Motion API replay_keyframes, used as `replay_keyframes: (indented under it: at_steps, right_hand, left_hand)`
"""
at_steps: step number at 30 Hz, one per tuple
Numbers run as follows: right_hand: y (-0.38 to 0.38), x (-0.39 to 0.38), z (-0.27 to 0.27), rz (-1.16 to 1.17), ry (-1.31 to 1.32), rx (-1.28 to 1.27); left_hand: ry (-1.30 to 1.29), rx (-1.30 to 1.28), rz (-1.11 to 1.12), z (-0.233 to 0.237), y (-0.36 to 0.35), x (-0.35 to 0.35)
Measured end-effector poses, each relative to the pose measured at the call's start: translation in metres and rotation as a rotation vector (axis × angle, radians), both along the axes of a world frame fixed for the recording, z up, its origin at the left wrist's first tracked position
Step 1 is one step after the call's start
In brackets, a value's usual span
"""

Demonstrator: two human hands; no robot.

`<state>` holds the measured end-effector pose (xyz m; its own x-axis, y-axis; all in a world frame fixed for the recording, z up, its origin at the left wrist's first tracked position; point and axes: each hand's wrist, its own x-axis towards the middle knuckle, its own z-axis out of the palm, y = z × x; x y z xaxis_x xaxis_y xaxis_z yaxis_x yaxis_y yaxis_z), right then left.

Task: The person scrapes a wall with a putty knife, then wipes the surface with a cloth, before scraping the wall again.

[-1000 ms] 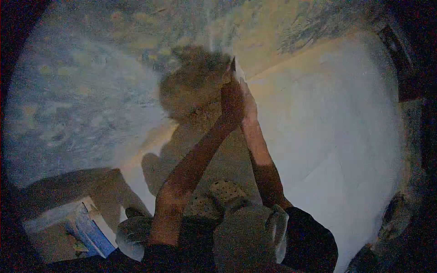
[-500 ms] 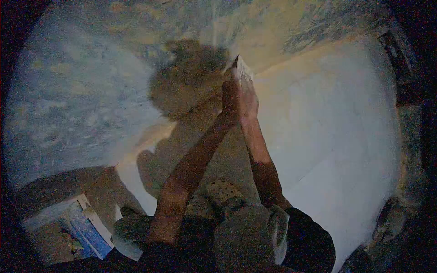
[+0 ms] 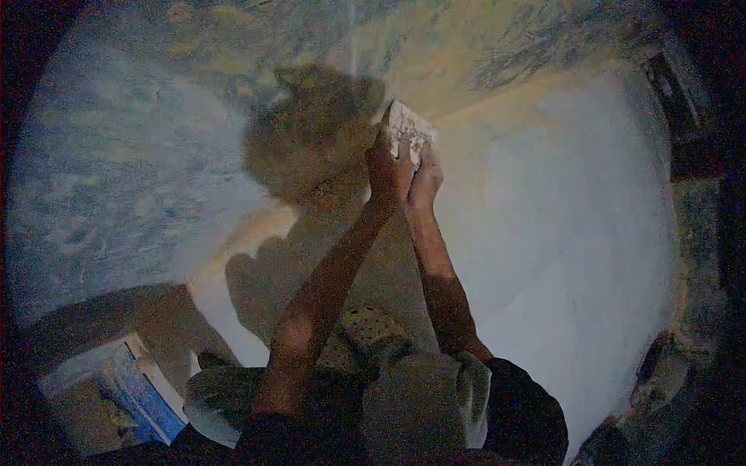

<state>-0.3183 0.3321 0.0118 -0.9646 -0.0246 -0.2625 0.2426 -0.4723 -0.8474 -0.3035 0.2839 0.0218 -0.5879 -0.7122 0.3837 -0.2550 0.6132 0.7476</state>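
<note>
A flat, angular block (image 3: 412,128) with a white-smeared face is held up against the wall near the corner seam. My left hand (image 3: 387,175) grips it from the left, fingers closed at its lower edge. From the right, my right hand (image 3: 427,177) is closed on the same block, the two hands almost side by side. Its smeared face shows toward me, so the side by the wall is hidden. Both arms reach up, and their shadow falls on the wall to the left.
The mottled blue-grey and yellowish wall (image 3: 140,171) meets a smoother pale surface (image 3: 575,210) along a slanting seam. At lower left lies a blue-and-white box-like thing (image 3: 148,396). A dark framed object (image 3: 673,93) stands at the right edge.
Both hands have shifted slightly left and down with the block. The block has tipped, so more of its white-smeared face shows now.
</note>
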Motion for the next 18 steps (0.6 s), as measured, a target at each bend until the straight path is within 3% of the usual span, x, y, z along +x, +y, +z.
replay_keyframes:
  at_steps: [3,6,8,11,14,18]
  right_hand:
    - [-0.002,0.014,0.019,0.026,0.031,0.022]
    - [-0.002,0.011,0.017,0.007,0.012,-0.034]
    - [0.001,0.005,0.005,-0.018,0.041,0.103]
    - [-0.004,0.015,0.016,0.043,0.142,-0.055]
    - [-0.007,0.016,0.018,0.038,0.091,-0.135]
    - [-0.003,0.013,0.006,-0.007,0.071,-0.069]
  left_hand:
    - [0.186,0.435,-0.232,0.041,-0.017,0.022]
    - [0.185,0.522,-0.37,0.045,-0.025,0.026]
    - [0.268,0.467,-0.268,0.031,-0.019,0.014]
    - [0.089,0.308,-0.22,0.012,-0.027,0.006]
    - [0.062,0.411,-0.191,0.019,-0.02,0.004]
    - [0.199,0.318,-0.162,0.012,-0.015,0.007]
